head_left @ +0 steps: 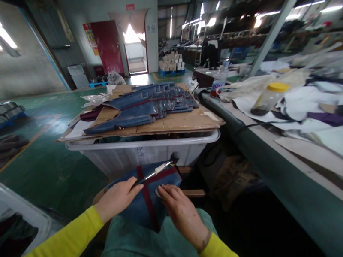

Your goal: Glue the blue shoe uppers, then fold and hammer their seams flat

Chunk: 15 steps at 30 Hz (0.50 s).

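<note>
My left hand is closed around the dark handle of a hammer, whose metal shaft slants up to the right to a dark head. Across my lap lies a blue leather-like piece with dark red strips crossing it. The hammer is over the far part of this piece. My right hand grips and presses the piece near its right side, fingers close together. A small pale spot shows at those fingertips; I cannot make out what it is. A wooden bar sticks out from beneath the piece on the right.
Ahead stands a white plastic bin topped with cardboard, where blue pieces are stacked. On the right a long table carries scraps and a yellow-lidded jar. Another white bin is close at left.
</note>
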{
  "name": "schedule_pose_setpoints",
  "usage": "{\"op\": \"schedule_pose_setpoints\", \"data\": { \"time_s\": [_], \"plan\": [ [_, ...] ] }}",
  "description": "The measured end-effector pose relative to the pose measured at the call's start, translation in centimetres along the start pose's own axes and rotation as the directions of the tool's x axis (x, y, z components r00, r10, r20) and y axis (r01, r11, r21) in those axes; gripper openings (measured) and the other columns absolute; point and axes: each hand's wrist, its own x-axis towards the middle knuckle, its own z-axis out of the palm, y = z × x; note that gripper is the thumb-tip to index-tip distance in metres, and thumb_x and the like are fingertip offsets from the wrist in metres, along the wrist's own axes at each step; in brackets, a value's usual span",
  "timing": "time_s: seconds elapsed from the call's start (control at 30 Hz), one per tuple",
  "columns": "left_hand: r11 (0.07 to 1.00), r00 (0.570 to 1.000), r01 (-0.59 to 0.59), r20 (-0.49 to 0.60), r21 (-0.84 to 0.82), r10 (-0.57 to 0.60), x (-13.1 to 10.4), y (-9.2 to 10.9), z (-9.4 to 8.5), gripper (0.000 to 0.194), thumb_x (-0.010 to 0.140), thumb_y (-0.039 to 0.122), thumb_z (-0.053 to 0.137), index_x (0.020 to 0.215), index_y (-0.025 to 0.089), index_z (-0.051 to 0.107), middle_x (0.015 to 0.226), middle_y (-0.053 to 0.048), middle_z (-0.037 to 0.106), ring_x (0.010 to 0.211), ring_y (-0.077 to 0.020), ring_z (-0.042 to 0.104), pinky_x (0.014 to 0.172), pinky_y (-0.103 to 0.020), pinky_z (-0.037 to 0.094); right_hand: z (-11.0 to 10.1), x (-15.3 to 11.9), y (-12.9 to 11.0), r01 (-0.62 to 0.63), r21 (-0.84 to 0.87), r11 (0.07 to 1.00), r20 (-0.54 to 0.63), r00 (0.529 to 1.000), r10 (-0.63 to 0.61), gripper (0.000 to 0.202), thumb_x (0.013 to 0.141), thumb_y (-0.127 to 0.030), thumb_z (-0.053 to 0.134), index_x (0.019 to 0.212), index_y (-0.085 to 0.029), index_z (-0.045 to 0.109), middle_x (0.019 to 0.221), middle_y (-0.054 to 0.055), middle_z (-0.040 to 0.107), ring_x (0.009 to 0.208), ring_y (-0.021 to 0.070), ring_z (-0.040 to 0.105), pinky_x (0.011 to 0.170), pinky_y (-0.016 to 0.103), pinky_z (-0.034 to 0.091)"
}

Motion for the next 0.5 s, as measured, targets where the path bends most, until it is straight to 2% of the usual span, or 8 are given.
{"op": "schedule_pose_setpoints", "data": {
  "time_s": [0.13,0.33,0.43,0.5],
  "plan": [
    [0.996,0.993,-0.08,-0.079,0.028,0.082,4.3,1.0,-1.6,0.036,0.093,0.05,0.035,0.1,0.021,0.056,0.087,-0.005,0.067,0.086,-0.0217,0.065,0.07,-0.027,0.042,0.1,0.0,0.0,-0.005,0.018,1.0,-0.009,1.0,0.005,0.045,0.087,-0.007,0.047,0.13,-0.018,0.05,0.121,0.01,0.06,0.114,0.0243,0.053,0.095,0.042,0.051],
    [0.954,0.955,-0.123,-0.227,0.275,0.189,15.7,3.6,-4.8,0.031,0.094,0.04,0.039,0.108,0.017,0.055,0.097,-0.01,0.066,0.089,-0.0218,0.063,0.073,-0.029,0.042,0.7,0.0,0.2,-0.023,0.023,0.999,-0.023,0.999,0.024,0.051,0.081,-0.002,0.046,0.129,-0.016,0.051,0.119,0.011,0.061,0.113,0.0253,0.054,0.095,0.042,0.052],
    [0.933,0.943,-0.108,-0.261,0.345,0.205,20.9,4.1,-5.2,0.03,0.094,0.035,0.04,0.11,0.016,0.056,0.103,-0.013,0.064,0.096,-0.0238,0.06,0.078,-0.032,0.043,0.7,-0.1,0.2,-0.046,0.037,0.998,0.011,0.999,0.046,0.064,0.073,0.004,0.042,0.134,-0.016,0.046,0.122,0.01,0.06,0.115,0.0243,0.052,0.098,0.042,0.049],
    [0.929,0.94,-0.088,-0.278,0.359,0.197,23.1,3.9,-4.9,0.025,0.092,0.025,0.041,0.11,0.015,0.057,0.105,-0.014,0.062,0.102,-0.0265,0.057,0.083,-0.038,0.042,0.6,-0.2,0.2,-0.076,0.055,0.996,0.037,0.997,0.075,0.073,0.069,0.006,0.04,0.138,-0.016,0.041,0.123,0.01,0.058,0.117,0.0228,0.051,0.1,0.041,0.048]
  ]
}}
